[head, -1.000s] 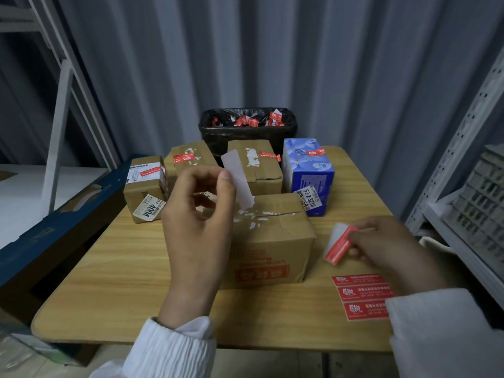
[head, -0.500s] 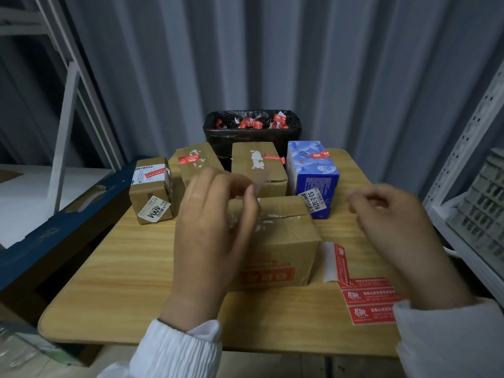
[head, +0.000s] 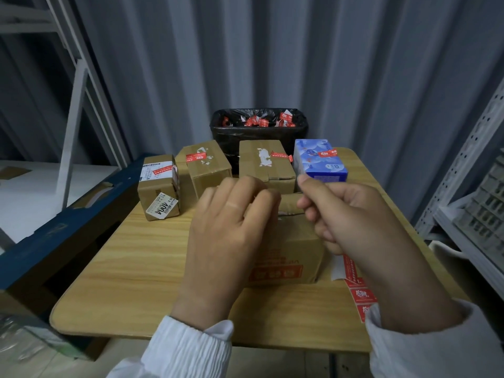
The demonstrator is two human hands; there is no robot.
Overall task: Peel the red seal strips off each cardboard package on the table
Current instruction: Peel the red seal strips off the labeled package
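A large cardboard box (head: 291,257) with a red printed front stands nearest me on the wooden table (head: 131,268). Above its top, my left hand (head: 231,230) and right hand (head: 351,222) meet with curled fingers. The pale strip my left hand pinched earlier is hidden behind the fingers. Behind stand a small box (head: 158,192), a second box (head: 210,170), a third box (head: 267,167) and a blue carton (head: 321,165). Each carries a red seal strip: small box (head: 163,170), second box (head: 197,157), third box (head: 282,157), blue carton (head: 328,153).
A sheet of red stickers (head: 361,294) lies on the table right of the near box. A black-lined bin (head: 259,132) holding several crumpled red strips stands behind the table. White metal shelving (head: 474,203) is on the right, and a blue-edged board (head: 54,227) is on the left.
My right hand let go of the red sticker sheet, which now lies on the table, and rose to meet my left hand. My left hand lowered over the box, and the pale strip went out of sight.
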